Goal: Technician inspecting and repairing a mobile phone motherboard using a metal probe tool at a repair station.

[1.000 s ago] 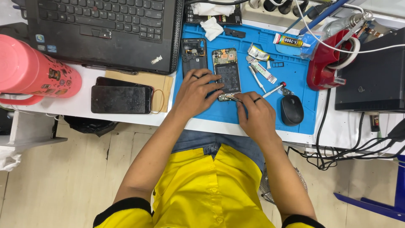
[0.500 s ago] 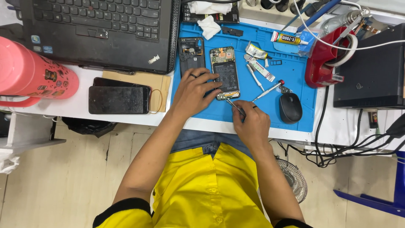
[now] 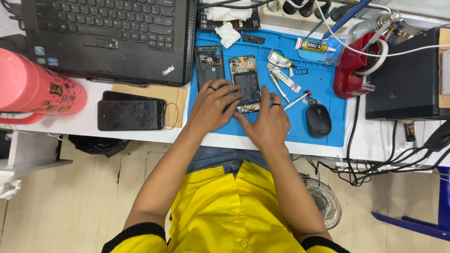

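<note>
An opened phone (image 3: 245,80) with its back removed, showing battery and circuit board, lies on a blue work mat (image 3: 323,77). My left hand (image 3: 213,105) rests on the phone's left side and lower half, fingers curled over it and holding it down. My right hand (image 3: 271,122) lies with spread fingers at the phone's lower right corner; the index finger points up along its right edge and the thumb touches its bottom edge. I see no tool in this hand. A small screwdriver (image 3: 300,98) lies on the mat just right of it. A second phone frame (image 3: 209,63) sits left of the opened phone.
A black laptop (image 3: 108,37) and pink bottle (image 3: 37,89) stand at the left, with a dark phone (image 3: 129,115) on the white table. On the mat are a mouse (image 3: 318,120), glue tube (image 3: 311,45) and white cloth (image 3: 229,33). A red tape dispenser (image 3: 351,70) and black box (image 3: 403,75) stand right.
My right hand has moved up from the mat's front edge onto the phone's lower right corner and spread its fingers; the thin tool it held is no longer visible. The left hand stays on the phone.
</note>
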